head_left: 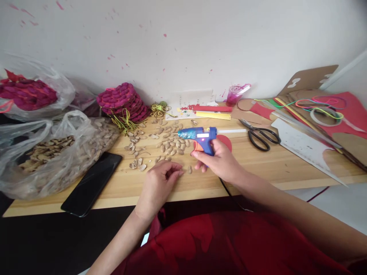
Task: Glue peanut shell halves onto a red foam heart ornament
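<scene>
My right hand (222, 160) is wrapped round the handle of a blue glue gun (197, 134) with an orange trigger. Its nozzle points left over the peanut shells (172, 145), and a white glue stick (232, 131) sticks out of its back. My left hand (160, 179) rests low at the table's front, fingers curled and thumb near the index fingertip; whatever it may hold is hidden. Between the hands lies a single peanut shell (190, 170). Partly behind the gun and my right hand lies a red round piece (226, 142).
At left are a plastic bag of shells (100, 133) and a black phone (91, 183). Stacked magenta pieces (123, 99) stand against the wall. Scissors (262, 137), a white set square (304, 149) and coloured cords (323, 103) lie at right. The gun's black cable (228, 191) crosses the table's front edge.
</scene>
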`<state>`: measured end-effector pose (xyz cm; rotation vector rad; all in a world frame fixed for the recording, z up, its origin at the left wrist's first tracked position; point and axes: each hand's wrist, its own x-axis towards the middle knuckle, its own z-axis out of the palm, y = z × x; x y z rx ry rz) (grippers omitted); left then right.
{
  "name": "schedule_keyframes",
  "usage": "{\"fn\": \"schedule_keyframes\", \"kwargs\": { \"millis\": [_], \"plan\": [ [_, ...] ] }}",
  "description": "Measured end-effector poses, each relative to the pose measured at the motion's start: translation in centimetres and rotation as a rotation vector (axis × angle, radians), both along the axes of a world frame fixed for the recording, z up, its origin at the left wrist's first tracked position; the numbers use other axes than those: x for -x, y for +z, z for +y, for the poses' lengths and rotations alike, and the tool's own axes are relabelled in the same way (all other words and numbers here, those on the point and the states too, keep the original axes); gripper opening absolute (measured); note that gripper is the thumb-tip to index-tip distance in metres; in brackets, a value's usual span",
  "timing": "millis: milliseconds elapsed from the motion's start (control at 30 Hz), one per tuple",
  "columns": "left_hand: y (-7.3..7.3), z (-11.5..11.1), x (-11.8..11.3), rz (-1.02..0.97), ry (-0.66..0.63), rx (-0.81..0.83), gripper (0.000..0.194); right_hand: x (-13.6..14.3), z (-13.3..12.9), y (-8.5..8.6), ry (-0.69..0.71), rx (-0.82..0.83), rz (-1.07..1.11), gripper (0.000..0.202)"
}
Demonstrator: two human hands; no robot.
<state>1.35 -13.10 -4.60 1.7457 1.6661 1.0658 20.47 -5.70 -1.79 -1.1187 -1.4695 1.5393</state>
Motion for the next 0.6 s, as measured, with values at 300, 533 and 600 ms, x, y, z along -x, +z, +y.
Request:
{"fn": "schedule_keyframes", "kwargs": {
  "millis": [300, 533, 600],
  "plan": [
    [0.6, -0.4, 0.8, -0.053, 0.070, -0.055, 0.016, -4.9, 0.7, 1.7, -0.175, 0.073, 0.086, 0.031],
    [-0.2, -0.8, -0.6, -0.043, -0.047, -0.071, 0.017, -9.9, 3.1, 1.8, -0.320, 0.086, 0.046, 0.029],
    [0.3, -0.2, -1.4, -0.070, -0.033, -0.109, 0.018, -11.2, 4.2, 1.5, -0.365, 0.048, 0.004, 0.039]
  ]
}}
